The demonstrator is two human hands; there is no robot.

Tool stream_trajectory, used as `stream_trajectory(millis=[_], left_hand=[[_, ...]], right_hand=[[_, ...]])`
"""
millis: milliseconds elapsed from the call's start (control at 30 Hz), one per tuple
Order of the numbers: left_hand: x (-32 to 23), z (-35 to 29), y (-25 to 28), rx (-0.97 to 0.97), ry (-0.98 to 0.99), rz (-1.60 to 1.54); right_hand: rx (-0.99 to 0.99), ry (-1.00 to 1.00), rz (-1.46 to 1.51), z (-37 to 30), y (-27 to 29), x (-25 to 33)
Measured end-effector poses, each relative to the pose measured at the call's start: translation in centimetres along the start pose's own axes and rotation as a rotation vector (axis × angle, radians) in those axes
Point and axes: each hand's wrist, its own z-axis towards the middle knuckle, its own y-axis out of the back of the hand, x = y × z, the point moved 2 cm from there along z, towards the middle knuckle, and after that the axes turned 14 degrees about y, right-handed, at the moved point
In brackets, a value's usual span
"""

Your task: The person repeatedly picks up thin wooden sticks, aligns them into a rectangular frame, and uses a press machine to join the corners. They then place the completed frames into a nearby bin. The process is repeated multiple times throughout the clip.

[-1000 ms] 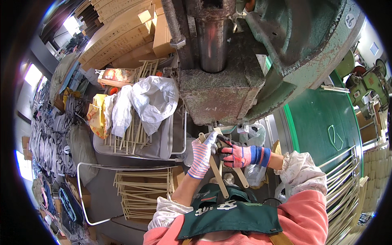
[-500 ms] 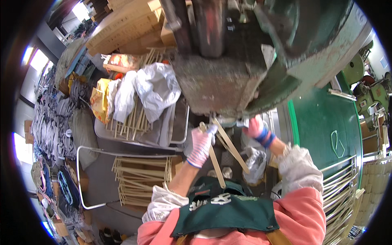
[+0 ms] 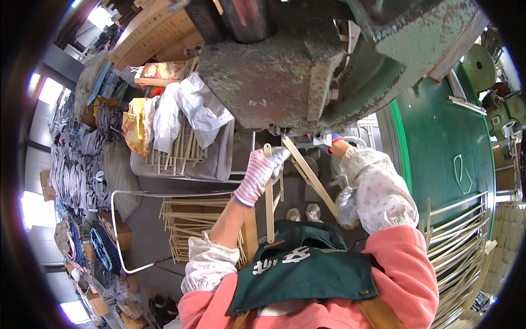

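Observation:
My left hand (image 3: 257, 174), in a pink-and-blue striped glove, is closed on a flat beige metal bar (image 3: 269, 211) with a rounded, holed lower end. Beside it slants a second beige bar (image 3: 313, 178); its upper end reaches the underside of the large worn green machine head (image 3: 263, 88). Thinner beige rods show beside both bars. Whether the bars are joined at the top is unclear. My right hand (image 3: 332, 143) reaches in at the machine's lower edge. Only its blue-and-red glove cuff and wrist show plainly; its fingers are hidden.
On the left stands a grey tray (image 3: 222, 159) with beige rods, white plastic bags (image 3: 200, 112) and a yellow bag. Below it lies a stack of beige frames (image 3: 194, 225). More frames (image 3: 457, 257) lie on the right by a green table (image 3: 433, 142). A clear plastic bag (image 3: 346, 205) hangs near my right forearm.
My right hand has moved forward and left, its fingers passing out of sight at the machine. My left hand still grips the bar, which now stands more upright. The whole view has shifted slightly.

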Motion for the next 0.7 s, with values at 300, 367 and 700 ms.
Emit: stream_trajectory(millis=[300,367,700], left_hand=[[0.1,-0.3,1.0,0.029,-0.063,0.065],[0.3,-0.1,1.1,0.044,-0.050,0.022],[0.2,-0.4,2.2,0.016,-0.037,-0.095]], right_hand=[[-0.026,0.025,0.059,-0.5,1.4,-0.2],[-0.023,0.037,0.076,-0.5,1.4,-0.1],[0.123,-0.019,0.024,-0.1,-5.1,1.4]])
